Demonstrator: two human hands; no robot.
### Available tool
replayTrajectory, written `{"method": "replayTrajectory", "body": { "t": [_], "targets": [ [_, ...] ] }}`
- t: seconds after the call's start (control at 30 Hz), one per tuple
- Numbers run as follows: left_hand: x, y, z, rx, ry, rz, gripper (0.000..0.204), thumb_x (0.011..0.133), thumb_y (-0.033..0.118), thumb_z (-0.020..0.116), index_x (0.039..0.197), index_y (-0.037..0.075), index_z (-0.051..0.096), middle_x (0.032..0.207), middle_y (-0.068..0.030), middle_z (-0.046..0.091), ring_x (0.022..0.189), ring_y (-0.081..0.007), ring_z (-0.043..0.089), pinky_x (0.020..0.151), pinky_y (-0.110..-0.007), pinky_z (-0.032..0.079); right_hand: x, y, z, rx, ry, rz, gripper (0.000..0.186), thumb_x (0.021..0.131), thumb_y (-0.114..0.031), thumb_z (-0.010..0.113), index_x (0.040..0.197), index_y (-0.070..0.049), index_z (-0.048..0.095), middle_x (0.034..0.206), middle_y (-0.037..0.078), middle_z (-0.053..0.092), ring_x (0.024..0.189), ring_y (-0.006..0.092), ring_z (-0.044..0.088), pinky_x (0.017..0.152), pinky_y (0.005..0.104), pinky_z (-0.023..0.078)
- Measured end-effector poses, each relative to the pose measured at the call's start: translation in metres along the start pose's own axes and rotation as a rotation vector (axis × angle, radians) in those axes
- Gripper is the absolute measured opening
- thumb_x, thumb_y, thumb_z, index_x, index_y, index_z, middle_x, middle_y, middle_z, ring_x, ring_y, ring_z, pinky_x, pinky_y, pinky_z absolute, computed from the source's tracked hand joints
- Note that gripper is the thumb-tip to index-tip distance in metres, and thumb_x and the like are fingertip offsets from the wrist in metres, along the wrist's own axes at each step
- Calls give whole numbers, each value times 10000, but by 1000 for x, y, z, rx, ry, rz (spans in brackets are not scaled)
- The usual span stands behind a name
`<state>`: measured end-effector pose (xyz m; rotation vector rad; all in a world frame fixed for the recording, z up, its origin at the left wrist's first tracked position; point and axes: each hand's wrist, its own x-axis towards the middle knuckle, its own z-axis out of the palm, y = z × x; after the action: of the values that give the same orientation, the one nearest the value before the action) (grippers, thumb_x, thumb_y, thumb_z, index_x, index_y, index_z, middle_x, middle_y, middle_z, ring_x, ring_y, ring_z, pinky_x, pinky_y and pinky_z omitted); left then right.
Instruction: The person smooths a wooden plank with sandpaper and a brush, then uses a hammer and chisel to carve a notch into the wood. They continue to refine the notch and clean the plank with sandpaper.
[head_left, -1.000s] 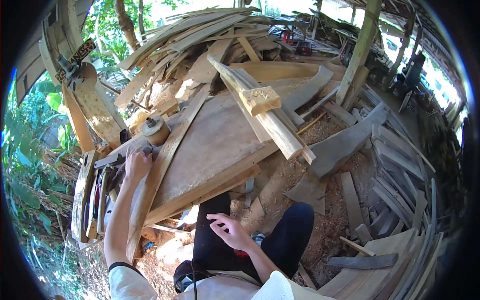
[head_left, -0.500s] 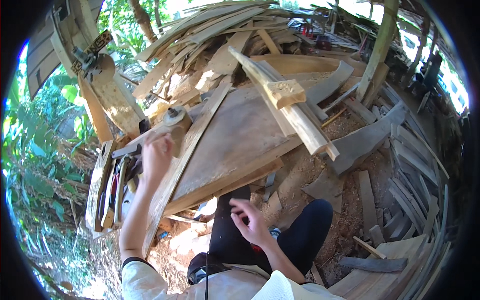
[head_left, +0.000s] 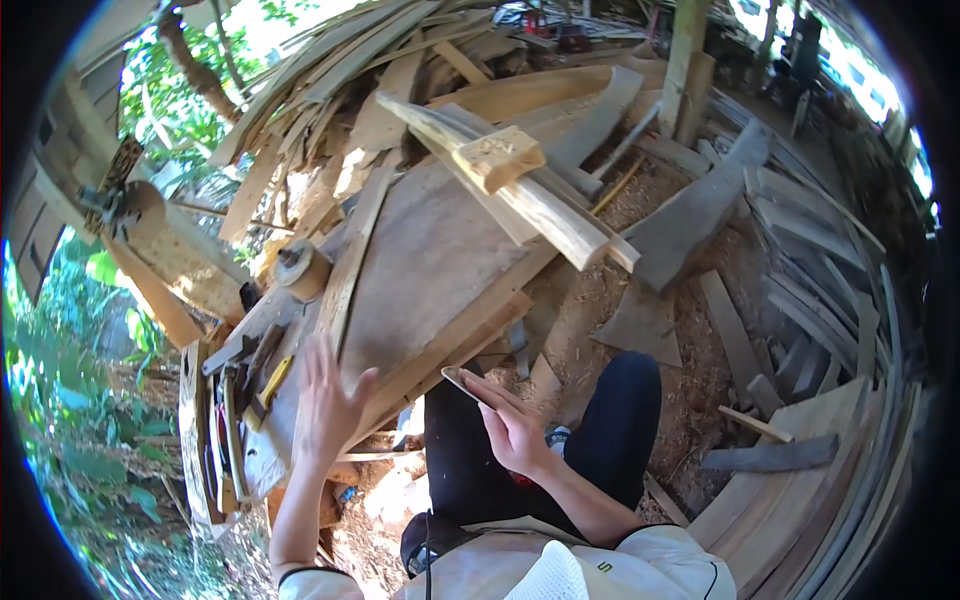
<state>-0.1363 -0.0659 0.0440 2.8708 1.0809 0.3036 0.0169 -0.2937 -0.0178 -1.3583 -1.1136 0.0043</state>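
My left hand (head_left: pixel 328 410) is open, its fingers spread and a little blurred, over the near end of a narrow plank (head_left: pixel 358 260) on the left of the wooden bench top (head_left: pixel 430 255). Whether it touches the plank I cannot tell. Above my lap, my right hand (head_left: pixel 515 435) is closed on a thin flat piece (head_left: pixel 463 382) with a pale edge, tilted up; most of it is hidden by the fingers. Left of my left hand lies a yellow-handled tool (head_left: pixel 275 383), near a narrow tray of hand tools (head_left: pixel 215 430).
A round wooden block (head_left: pixel 300 270) with a dark top stands at the bench's far left. A wooden beam (head_left: pixel 540 215) carrying a small wood block (head_left: pixel 500 157) crosses the bench's far right. Stacked boards (head_left: pixel 340 75) rise behind; offcuts (head_left: pixel 730 325) and planks (head_left: pixel 790 480) lie at right.
My left hand has moved from beside the round block toward me, with its fingers now spread. The right hand has turned, and the flat piece now shows in it. The whole view has shifted.
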Motion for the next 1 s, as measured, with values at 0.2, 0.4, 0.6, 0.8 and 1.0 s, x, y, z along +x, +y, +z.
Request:
{"method": "replayTrajectory", "body": {
  "t": [0.2,0.4,0.6,0.8,1.0],
  "targets": [
    [-24,-25,31,15,33,8,698,1025,358,474,1504,-106,269,1579,-295,267,1490,-419,223,1224,-498,182,-20,14,-11,-30,60,189,373,988,-2,510,1358,6,560,1301,200,637,1136,288,673,908,338,541],
    [-37,-24,10,-43,-23,-53,742,978,327,591,1513,-82,280,1574,-279,295,1467,-429,273,1210,-497,218,-10,11,-22,-14,-18,333,376,993,-10,504,1364,-8,563,1284,178,655,964,272,707,788,305,534],
    [-69,-37,12,-35,-29,-94,864,899,376,713,1510,-68,294,1576,-318,245,1478,-466,217,1220,-503,202,-7,16,-21,-68,-20,237,369,1004,-7,458,1356,21,562,1313,172,648,1158,279,666,864,309,531],
    [-86,-51,-10,-31,-118,133,797,792,-29,639,1523,-5,320,1568,-296,281,1480,-427,248,1218,-463,258,15,15,-11,-38,-69,123,396,996,21,426,1379,78,509,1370,201,599,1259,303,600,994,344,501],
    [-102,-62,-15,17,-139,244,747,788,-43,594,1502,5,377,1589,-228,300,1486,-395,261,1223,-484,246,68,4,44,-49,-402,-111,421,942,25,502,1361,70,516,1371,215,587,1288,311,570,1090,369,455]
  ]
}}
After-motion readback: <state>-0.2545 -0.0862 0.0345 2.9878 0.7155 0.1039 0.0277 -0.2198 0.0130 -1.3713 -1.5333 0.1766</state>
